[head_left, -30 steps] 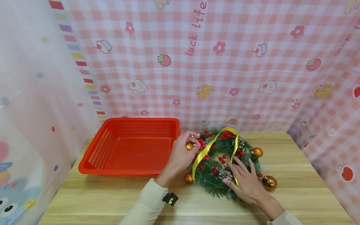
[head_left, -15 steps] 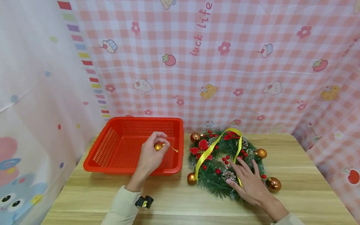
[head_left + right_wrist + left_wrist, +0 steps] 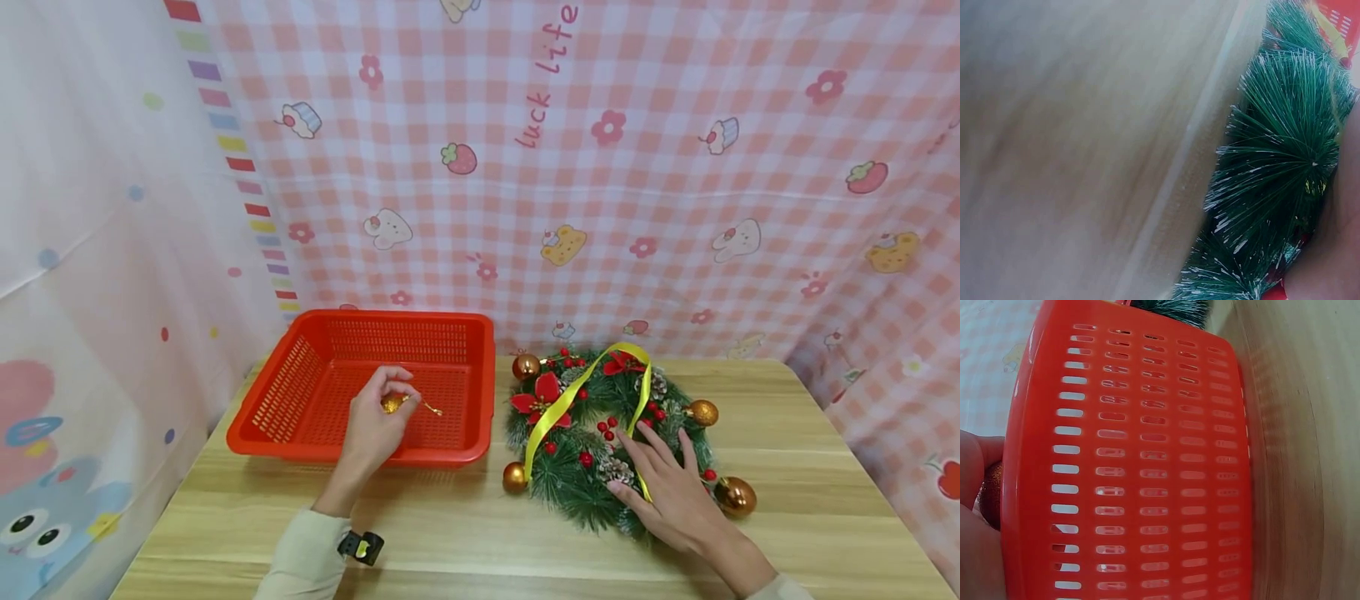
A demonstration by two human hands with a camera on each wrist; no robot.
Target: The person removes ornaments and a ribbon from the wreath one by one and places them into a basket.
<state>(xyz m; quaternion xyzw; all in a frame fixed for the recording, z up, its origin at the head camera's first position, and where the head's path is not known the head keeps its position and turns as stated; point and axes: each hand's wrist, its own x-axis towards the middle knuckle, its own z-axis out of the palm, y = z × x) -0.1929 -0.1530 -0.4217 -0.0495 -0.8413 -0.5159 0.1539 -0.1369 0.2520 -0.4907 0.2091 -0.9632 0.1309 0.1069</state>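
Over the red plastic basket [image 3: 360, 458], my left hand [image 3: 375, 421] pinches a small gold glitter bauble [image 3: 392, 403] with a gold cord trailing to the right. The left wrist view shows the basket's slotted wall [image 3: 1135, 456] close up, and part of the bauble [image 3: 991, 497] beside the fingers. My right hand [image 3: 670, 492] rests with spread fingers on the front right of a green Christmas wreath [image 3: 573, 492]. The wreath carries red flowers, berries, pinecones and a yellow ribbon loop [image 3: 551, 414]. In the right wrist view, green needles [image 3: 1279, 150] lie beside the hand.
Other baubles sit around the wreath's edge: a copper one [image 3: 527, 367] at back left, a gold one [image 3: 514, 477] at front left, and two on the right, one large and shiny [image 3: 735, 497]. A wooden table [image 3: 442, 550] bears everything, with a checked curtain [image 3: 465, 208] behind.
My left hand has carried the gold bauble from the wreath's left side leftward to over the basket. The right hand has stayed on the wreath, and the head view has shifted slightly.
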